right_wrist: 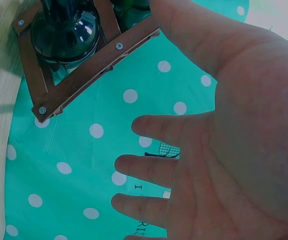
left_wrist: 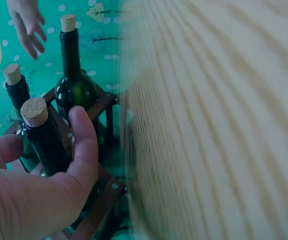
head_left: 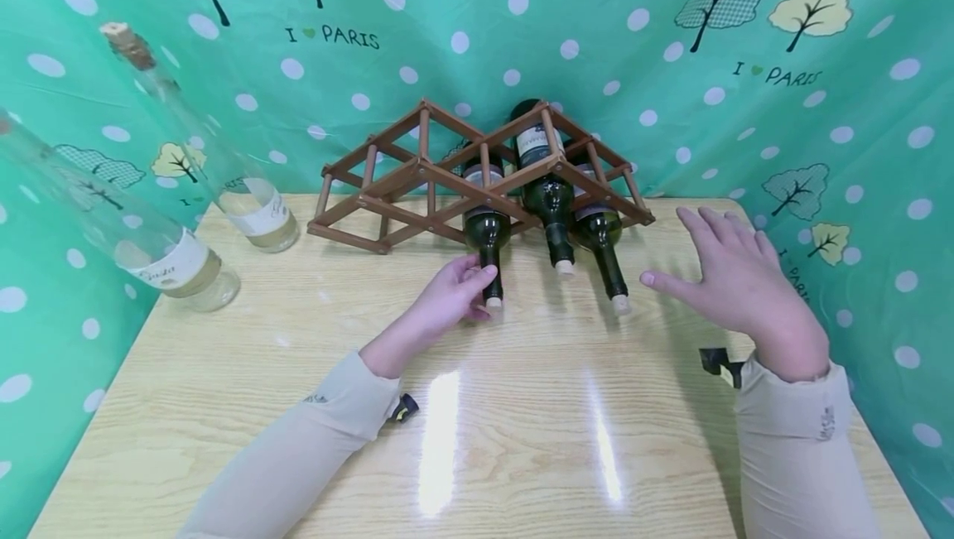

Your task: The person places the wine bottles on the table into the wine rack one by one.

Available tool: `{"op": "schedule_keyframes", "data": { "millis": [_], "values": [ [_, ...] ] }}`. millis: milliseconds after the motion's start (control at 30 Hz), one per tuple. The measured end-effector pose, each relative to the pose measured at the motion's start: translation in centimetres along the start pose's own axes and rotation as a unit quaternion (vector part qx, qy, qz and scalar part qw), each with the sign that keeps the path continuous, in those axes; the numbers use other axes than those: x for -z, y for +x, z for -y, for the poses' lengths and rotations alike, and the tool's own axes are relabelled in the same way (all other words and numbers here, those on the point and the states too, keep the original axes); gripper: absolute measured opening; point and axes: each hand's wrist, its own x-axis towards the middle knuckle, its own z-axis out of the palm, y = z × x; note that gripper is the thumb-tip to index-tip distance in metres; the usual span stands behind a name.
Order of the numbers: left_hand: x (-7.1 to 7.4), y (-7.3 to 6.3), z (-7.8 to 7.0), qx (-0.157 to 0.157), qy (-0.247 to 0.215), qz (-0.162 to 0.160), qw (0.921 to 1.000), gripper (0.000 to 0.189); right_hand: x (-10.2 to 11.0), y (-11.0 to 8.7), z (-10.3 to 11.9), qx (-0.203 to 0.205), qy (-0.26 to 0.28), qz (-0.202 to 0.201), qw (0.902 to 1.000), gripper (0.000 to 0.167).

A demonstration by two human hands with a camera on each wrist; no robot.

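A brown wooden wine rack [head_left: 421, 168] stands at the back of the table with three dark green corked wine bottles lying in it, necks toward me. My left hand [head_left: 456, 291] holds the neck of the leftmost wine bottle [head_left: 488, 228]; in the left wrist view, thumb and fingers are on either side of its neck below the cork [left_wrist: 34, 112]. The upper wine bottle [head_left: 550, 199] and the right-hand wine bottle [head_left: 600, 233] lie to its right. My right hand [head_left: 741, 278], fingers spread and holding nothing, hovers right of the rack, apart from the bottles.
Two clear glass bottles with white labels stand at the table's left: a nearer clear bottle [head_left: 175, 267] and a farther corked clear bottle [head_left: 257, 212]. A green dotted cloth [head_left: 477, 17] hangs behind and beside the wooden table [head_left: 522, 423].
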Motion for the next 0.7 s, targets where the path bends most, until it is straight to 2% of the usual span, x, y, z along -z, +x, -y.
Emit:
{"op": "schedule_keyframes", "data": {
  "millis": [133, 333, 500, 700],
  "values": [
    [0.2, -0.7, 0.0, -0.021, 0.081, -0.033, 0.9959, 0.066, 0.0, 0.0, 0.2, 0.004, 0.002, -0.002, 1.0, 0.117],
    [0.5, -1.8, -0.3, -0.06, 0.185, -0.059, 0.9791, 0.067, 0.0, -0.2, 0.6, 0.006, 0.006, 0.0, 1.0, 0.118],
    [0.9, -2.7, -0.3, -0.085, 0.244, -0.079, 0.9629, 0.07, 0.1, -0.2, 0.6, 0.008, 0.003, 0.005, 1.0, 0.118],
    [1.5, -3.8, -0.2, -0.107, 0.287, -0.099, 0.9468, 0.07, -0.1, -0.2, 0.7, 0.007, 0.003, 0.005, 1.0, 0.117]
  ]
}}
